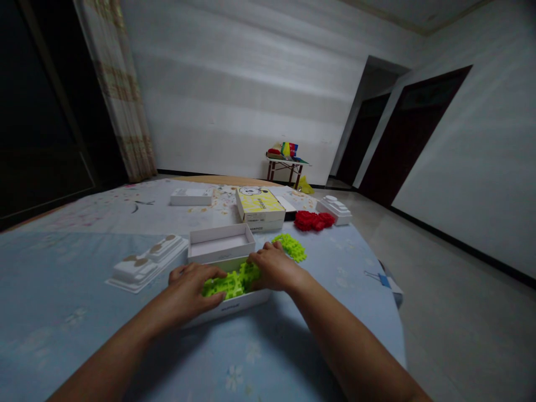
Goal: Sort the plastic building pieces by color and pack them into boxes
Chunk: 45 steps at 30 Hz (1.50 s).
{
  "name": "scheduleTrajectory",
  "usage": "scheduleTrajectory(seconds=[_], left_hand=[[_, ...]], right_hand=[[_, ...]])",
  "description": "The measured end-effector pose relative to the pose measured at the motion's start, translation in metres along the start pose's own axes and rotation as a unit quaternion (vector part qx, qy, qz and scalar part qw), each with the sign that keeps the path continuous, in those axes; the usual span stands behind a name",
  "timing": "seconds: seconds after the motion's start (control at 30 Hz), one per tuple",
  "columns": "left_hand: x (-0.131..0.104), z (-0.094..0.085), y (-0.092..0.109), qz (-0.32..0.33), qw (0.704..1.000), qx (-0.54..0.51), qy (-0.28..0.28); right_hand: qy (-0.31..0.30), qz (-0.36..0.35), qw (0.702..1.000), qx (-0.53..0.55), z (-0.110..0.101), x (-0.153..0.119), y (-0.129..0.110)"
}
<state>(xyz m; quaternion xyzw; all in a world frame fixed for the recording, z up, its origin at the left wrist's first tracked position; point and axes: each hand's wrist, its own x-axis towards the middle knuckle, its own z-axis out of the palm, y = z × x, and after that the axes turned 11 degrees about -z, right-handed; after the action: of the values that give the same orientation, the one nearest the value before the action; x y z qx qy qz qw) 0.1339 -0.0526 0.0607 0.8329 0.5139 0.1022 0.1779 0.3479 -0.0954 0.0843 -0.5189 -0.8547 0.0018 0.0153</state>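
A white box [247, 301] stands close in front of me, with several bright lime-green plastic pieces [228, 285] inside. The pieces look notched and openwork, like interlocking parts. My left hand [190, 290] reaches over the box's left end, its thumb and fingers closed about the left side of the green pieces. From the right, my right hand [272, 267] reaches in with its fingers curled onto the green pieces at that end; some fingertips are hidden. Behind the box lies a shallow white open tray-like lid [221, 254]. More lime-green pieces [291, 247] lie on the cloth beyond my right hand.
A white moulded insert [146, 262] lies left, another white insert [335, 209] back right beside red pieces [313, 220]. A yellow-and-white box [260, 209] and a white box [191, 196] stand farther back. A blue binder clip [383, 280] grips the tablecloth's [84, 335] right edge.
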Motion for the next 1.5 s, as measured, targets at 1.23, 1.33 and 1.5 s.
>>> scheduleTrajectory(seconds=[1.23,1.33,1.5], left_hand=[[0.025,-0.016,-0.05,-0.143,0.972,-0.03,0.186],[0.024,-0.015,-0.049,-0.151,0.97,-0.04,0.185],[0.024,-0.01,-0.048,-0.132,0.973,-0.064,0.177]], right_hand=[[0.043,-0.028,0.998,0.041,-0.01,-0.009,0.011],[0.036,-0.03,0.998,0.048,-0.012,-0.013,0.012],[0.042,0.001,0.999,0.018,-0.008,-0.011,0.006]])
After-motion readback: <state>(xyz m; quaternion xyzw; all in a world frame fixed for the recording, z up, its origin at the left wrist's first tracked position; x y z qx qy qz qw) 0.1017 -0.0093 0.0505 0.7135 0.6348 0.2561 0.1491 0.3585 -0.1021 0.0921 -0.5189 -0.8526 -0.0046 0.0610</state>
